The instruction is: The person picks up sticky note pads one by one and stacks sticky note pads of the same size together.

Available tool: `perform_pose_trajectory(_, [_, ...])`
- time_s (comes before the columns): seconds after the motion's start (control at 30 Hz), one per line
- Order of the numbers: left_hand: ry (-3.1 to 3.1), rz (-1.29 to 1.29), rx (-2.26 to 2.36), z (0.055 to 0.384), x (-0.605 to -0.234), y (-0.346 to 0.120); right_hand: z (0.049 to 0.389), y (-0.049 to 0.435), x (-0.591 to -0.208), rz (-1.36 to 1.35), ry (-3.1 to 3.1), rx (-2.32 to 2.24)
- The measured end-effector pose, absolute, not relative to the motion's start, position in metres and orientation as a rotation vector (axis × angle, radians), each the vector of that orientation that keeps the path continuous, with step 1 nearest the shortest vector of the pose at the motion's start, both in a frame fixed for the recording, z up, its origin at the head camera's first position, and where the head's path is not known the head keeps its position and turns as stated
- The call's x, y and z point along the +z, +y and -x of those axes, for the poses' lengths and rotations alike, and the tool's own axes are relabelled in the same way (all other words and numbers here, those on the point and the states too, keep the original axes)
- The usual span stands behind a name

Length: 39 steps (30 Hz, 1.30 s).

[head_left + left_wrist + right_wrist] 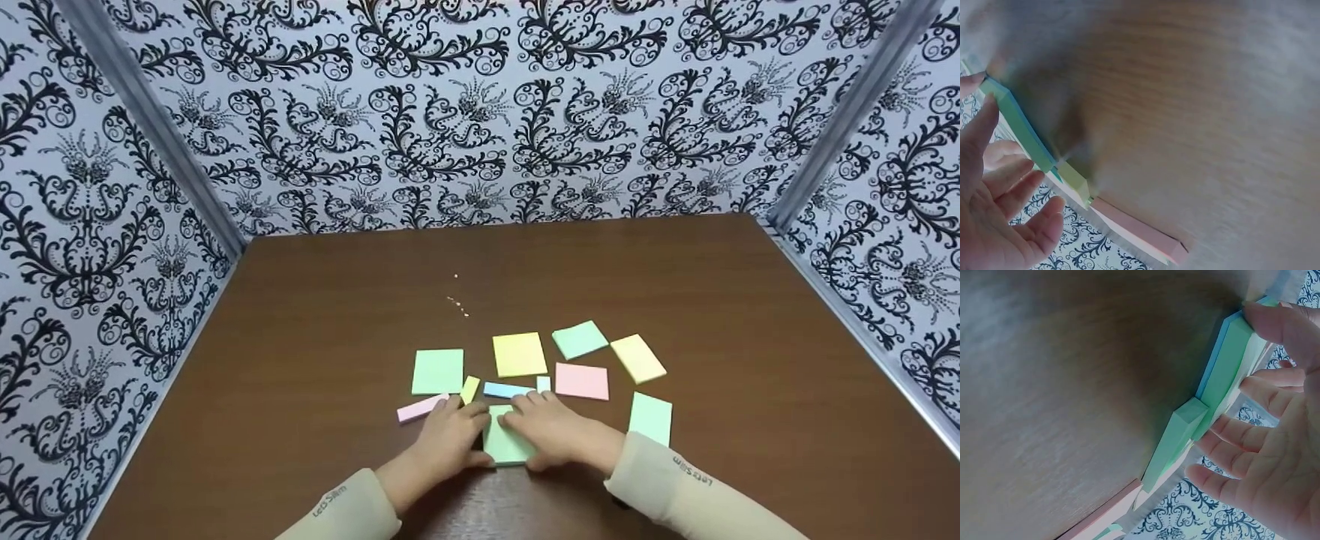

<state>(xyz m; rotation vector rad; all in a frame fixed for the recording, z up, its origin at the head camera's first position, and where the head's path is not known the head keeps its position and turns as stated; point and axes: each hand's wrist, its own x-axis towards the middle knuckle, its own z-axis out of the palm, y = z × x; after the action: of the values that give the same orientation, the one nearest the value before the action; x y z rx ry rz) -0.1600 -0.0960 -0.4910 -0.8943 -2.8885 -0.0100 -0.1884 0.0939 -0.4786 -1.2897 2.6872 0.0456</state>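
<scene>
A green sticky note pad (505,444) lies at the front middle of the table, between both hands. My left hand (448,436) holds its left side, thumb at the near corner. My right hand (549,429) holds the right side; the thumb is by the near corner and a fingertip rests on top. Both wrist views show the pad (1023,126) as a thick green block with a blue layer (1213,360) along its bottom. Just beyond the fingers lie a blue strip pad (504,390), a small pale-blue one (543,383) and a yellow one (470,389).
A pink strip pad (421,409) lies left of the left hand. Farther back are green (438,371), yellow (519,354), pink (582,381) and pale-yellow (637,358) pads. Another green pad (651,417) sits beside the right sleeve. Patterned walls (480,135) enclose the brown table (315,315).
</scene>
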Motion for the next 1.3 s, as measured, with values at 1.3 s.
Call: perform_pose_trajectory(1.3, [-3.015, 0.82, -0.174, 0.168, -0.493, -0.098, 0.277, 0.091, -0.466, 0.411, 2.837, -0.512])
